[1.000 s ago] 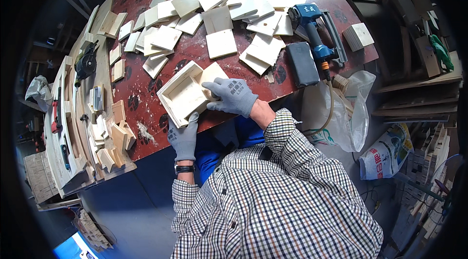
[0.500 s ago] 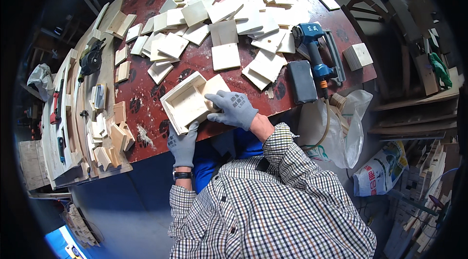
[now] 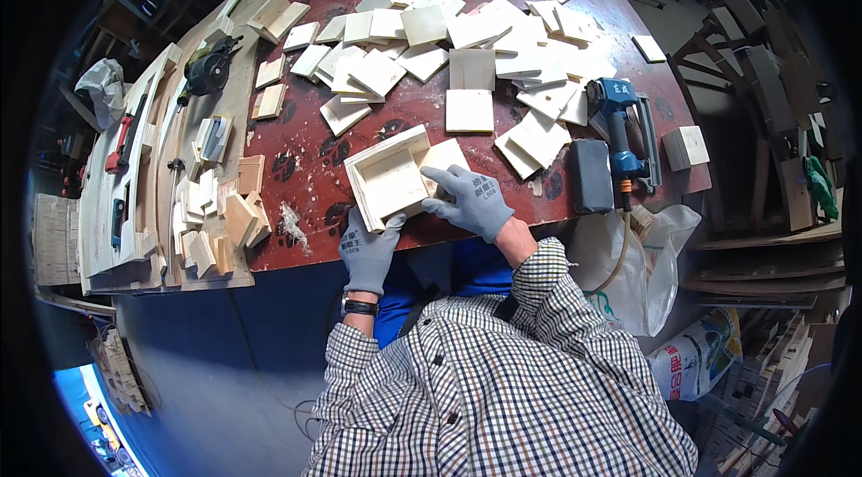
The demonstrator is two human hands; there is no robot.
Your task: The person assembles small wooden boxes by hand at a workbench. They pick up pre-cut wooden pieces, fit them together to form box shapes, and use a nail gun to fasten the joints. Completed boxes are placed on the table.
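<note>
A worker in a checked shirt bends over a dark red workbench (image 3: 305, 172), both hands in grey gloves on a shallow, open wooden box (image 3: 388, 177) at the bench's near edge. The left hand (image 3: 368, 251) grips the box's near corner from below the table edge, fingers curled up against its side wall. The right hand (image 3: 471, 199) lies flat, fingers spread, palm pressing a loose square panel (image 3: 446, 156) that sits against the box's right wall; it closes on nothing. Just beyond the right hand's fingertips lies a single square of pale plywood (image 3: 470, 110), and past that a wide scatter of similar cut squares (image 3: 422, 28) covers the far half of the bench. To the right of the right hand rest a dark rectangular block (image 3: 591, 175) and a blue pneumatic nail gun (image 3: 620, 122), its hose trailing off the edge. Left of the left hand, stacked offcuts (image 3: 233, 212) crowd a long plank (image 3: 162, 181).
</note>
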